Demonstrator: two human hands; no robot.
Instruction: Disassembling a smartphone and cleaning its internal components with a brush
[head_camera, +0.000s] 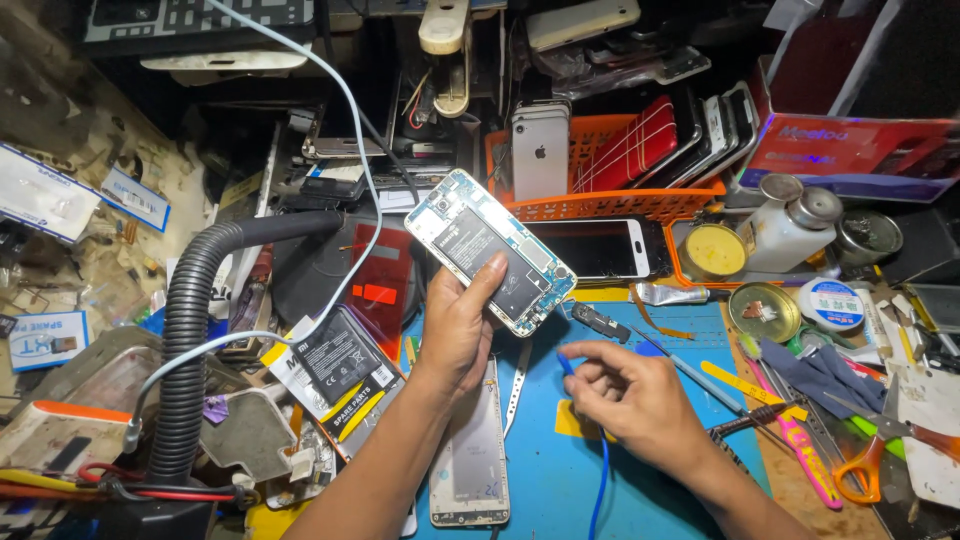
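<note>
My left hand (460, 330) holds up an opened phone (490, 250) with its back removed, showing a black battery and the circuit board; my thumb lies across the battery. My right hand (630, 395) rests lower on the blue work mat (560, 470), fingers curled around a thin blue tool or cable (600, 480) whose end runs down toward the mat's front edge. A small black part (600, 322) lies on the mat just above my right hand. A silver phone frame (472, 465) lies on the mat beneath my left wrist.
A ribbed black hose (190, 330) curves up at left. A loose black battery (338, 357) sits beside it. An orange basket (600, 170) of phones stands behind, a white phone (600, 248) before it. Tins, a bottle (790, 228), tweezers and orange scissors (880, 455) crowd the right.
</note>
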